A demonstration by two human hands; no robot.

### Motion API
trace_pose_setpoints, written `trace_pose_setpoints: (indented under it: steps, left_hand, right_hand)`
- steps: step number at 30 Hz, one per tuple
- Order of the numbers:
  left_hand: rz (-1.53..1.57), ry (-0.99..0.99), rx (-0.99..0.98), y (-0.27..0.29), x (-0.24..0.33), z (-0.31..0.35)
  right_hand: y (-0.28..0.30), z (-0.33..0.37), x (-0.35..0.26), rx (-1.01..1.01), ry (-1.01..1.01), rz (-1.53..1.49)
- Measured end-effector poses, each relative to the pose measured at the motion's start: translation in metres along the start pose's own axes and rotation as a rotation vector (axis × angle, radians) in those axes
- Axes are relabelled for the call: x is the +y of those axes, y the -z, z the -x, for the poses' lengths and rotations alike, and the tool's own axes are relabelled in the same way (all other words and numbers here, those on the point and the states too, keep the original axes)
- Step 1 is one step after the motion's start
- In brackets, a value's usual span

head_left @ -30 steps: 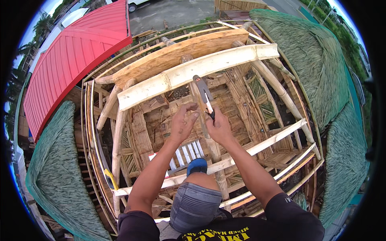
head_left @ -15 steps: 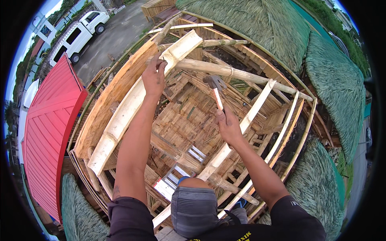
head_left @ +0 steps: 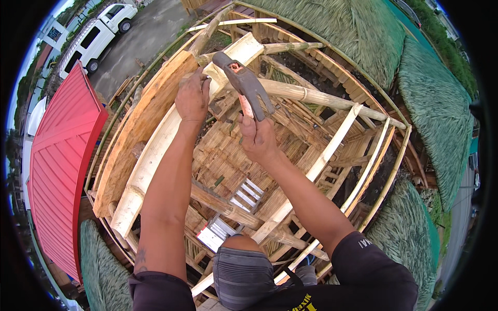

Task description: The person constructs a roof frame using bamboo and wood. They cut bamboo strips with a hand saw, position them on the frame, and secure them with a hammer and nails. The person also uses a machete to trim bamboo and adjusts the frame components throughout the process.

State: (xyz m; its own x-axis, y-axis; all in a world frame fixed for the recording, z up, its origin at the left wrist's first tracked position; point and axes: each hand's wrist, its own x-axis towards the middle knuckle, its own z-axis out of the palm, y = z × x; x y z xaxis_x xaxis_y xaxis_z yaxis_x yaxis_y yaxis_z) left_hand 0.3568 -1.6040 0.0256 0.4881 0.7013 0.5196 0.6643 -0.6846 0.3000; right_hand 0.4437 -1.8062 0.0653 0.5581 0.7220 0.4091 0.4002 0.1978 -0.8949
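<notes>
My left hand (head_left: 192, 97) is closed in a pinch at the upper part of a split bamboo pole (head_left: 157, 155), whose pale hollow side faces up. What its fingertips hold is hidden. My right hand (head_left: 259, 139) grips the handle of a claw hammer (head_left: 243, 82), its dark metal head raised in front of me, just right of my left hand. The head covers part of the pole's upper end. Along the pole's left side runs a rough-cut wooden board (head_left: 148, 109).
A round bamboo beam (head_left: 316, 97) crosses to the right, meeting a pale split strip (head_left: 332, 140). Below lies a bamboo-slat floor (head_left: 228, 160) with a metal ladder (head_left: 246, 196). Thatched roofs (head_left: 436, 109) stand right, a red roof (head_left: 65, 171) left, a white van (head_left: 93, 39) beyond.
The hammer has come up and to the left, nearer my left hand, and its head looks larger. My left hand has shifted only slightly and stays at the split bamboo pole.
</notes>
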Motion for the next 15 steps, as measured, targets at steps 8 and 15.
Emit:
trace_pose_setpoints:
  steps: [8,15]
  left_hand:
    - [0.022,0.043,-0.053,-0.002,-0.001,-0.005]
    - [-0.329,-0.082,-0.027,0.046,-0.006,0.042]
  right_hand:
    - [-0.015,-0.004,0.022,0.121,0.174,0.074]
    - [0.029,0.007,-0.023,-0.158,-0.200,0.127]
